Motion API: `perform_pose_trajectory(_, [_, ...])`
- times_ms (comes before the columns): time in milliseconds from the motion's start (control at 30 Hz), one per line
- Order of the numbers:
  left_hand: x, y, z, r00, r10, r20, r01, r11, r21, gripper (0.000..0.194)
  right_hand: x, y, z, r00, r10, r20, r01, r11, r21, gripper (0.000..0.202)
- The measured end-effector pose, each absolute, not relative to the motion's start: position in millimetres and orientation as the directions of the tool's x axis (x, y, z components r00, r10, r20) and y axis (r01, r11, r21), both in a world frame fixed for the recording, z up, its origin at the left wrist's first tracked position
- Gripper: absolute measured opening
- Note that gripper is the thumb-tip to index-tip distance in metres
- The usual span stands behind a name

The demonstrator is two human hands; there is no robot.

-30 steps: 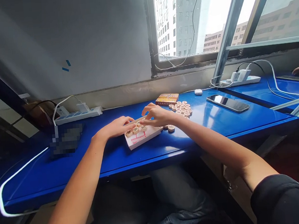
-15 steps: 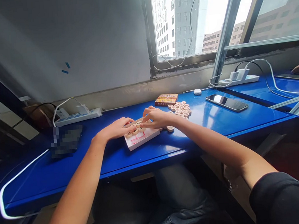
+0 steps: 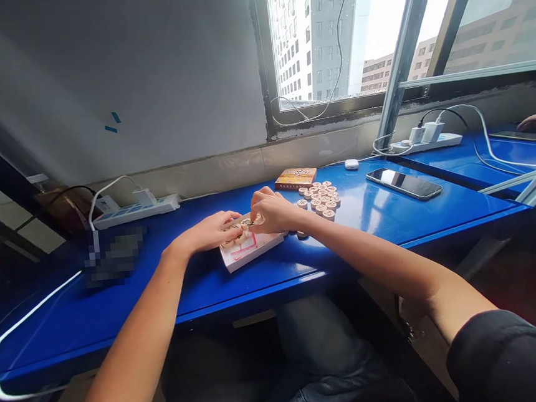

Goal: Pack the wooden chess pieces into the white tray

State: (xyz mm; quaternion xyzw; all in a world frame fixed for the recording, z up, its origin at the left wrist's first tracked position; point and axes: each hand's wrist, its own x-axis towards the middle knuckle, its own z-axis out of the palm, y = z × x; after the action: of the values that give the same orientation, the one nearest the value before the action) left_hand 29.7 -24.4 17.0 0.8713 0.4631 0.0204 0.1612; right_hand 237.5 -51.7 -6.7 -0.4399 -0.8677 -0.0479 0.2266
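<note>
R hand fingers narrower vs 1 s ago, pinching xiangqi pc above white box; L hand half-curled, palm-down, box's 10 o'clock, grip can't tell.

Table has smooth, glossy surf.; discs look like matt wood; white box, matt, card-like; phone scrn., glossy, glass-like; post, bare metal; sleeve, matt cloth.

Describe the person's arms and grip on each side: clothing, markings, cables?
Left grip and right grip: ungloved human hands. Left forearm and right forearm: bare; no watch, cable or clear markings visible. Short black sleeve on the right arm; no left sleeve in frame. Rings: can't tell.
</note>
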Motion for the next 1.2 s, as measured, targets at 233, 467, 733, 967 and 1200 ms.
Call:
perform_pose_trajectory(233, [28,-22,16,0.574,0.814,-0.093,0.793,-0.524,0.312,0.062,238,-52,-8,-0.513,0.729,0.453,0.77,0.624,-0.133,0.026])
perform_pose_trajectory(467, [28,-21,15,0.557,0.827,-0.078,0.809,-0.519,0.277,0.06,239,-55,-7,-0.481,0.773,0.414,0.805,0.576,-0.139,0.026])
perform_pose_trajectory(733, [28,-20,15,0.55,0.832,-0.076,0.817,-0.517,0.254,0.057,252,-47,-3,-0.427,0.764,0.484,0.798,0.57,-0.196,0.029])
perform_pose_trajectory(967, [33,-27,19,0.557,0.826,-0.081,0.805,-0.514,0.295,0.068,293,-20,3,-0.141,0.904,0.404,0.922,0.269,-0.279,0.037])
perform_pose_trajectory(1200, [33,-27,16,0.569,0.815,-0.111,0.794,-0.509,0.332,0.077,393,-6,-1,0.712,0.63,0.311,0.693,-0.557,-0.457,0.063])
